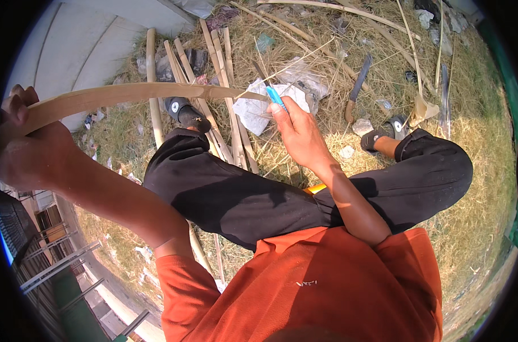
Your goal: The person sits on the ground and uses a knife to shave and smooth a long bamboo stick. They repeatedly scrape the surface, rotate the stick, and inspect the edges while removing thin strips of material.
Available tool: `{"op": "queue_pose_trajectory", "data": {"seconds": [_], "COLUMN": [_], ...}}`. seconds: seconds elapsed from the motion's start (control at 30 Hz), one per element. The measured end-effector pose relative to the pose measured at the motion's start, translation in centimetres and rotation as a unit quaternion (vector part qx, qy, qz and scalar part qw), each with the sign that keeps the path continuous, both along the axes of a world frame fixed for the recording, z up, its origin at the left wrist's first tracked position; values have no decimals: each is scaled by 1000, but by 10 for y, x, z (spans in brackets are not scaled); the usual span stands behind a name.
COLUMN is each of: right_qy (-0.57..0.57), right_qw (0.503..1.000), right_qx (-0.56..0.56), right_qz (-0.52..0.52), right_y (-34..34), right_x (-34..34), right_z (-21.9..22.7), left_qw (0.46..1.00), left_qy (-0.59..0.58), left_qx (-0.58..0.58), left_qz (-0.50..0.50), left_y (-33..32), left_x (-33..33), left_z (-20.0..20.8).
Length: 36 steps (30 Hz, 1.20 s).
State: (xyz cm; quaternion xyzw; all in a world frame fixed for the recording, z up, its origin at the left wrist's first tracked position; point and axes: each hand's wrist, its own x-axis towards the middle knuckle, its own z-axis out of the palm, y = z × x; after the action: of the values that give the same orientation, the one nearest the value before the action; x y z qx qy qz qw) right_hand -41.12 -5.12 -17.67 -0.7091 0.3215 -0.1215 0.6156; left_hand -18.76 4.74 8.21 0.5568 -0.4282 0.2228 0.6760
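One firm left hand [34, 145] is clasping a long pale strip [128, 93], which is arching rightward to the blue-handled knife [275, 97] that a closed right hand [299, 131] is gripping. Springy tension or a slipping hold could be sending the blade [261, 71] toward bare fingers [293, 108].

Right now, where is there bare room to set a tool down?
The dry grass bordered by the right knee and orange right sleeve looks most open. It's crowded between the shoes: wooden strips by the left one, a large knife by the right.
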Motion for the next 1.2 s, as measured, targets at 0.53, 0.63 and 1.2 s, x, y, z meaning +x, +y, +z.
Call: {"op": "queue_pose_trajectory", "data": {"seconds": [0.53,0.63,1.2], "right_qy": [-126,-156,-142], "right_qw": [987,978,978], "right_qx": [-89,-130,-150], "right_qz": [40,36,2], "right_y": [18,25,28], "right_x": [36,48,46], "right_z": [73,81,69], "left_qw": [994,988,987], "left_qy": [-39,-64,-63], "left_qx": [-103,-113,-110], "left_qz": [-28,87,103], "left_y": [39,14,5], "left_x": [91,49,18], "left_z": [-9,-12,-18]}}
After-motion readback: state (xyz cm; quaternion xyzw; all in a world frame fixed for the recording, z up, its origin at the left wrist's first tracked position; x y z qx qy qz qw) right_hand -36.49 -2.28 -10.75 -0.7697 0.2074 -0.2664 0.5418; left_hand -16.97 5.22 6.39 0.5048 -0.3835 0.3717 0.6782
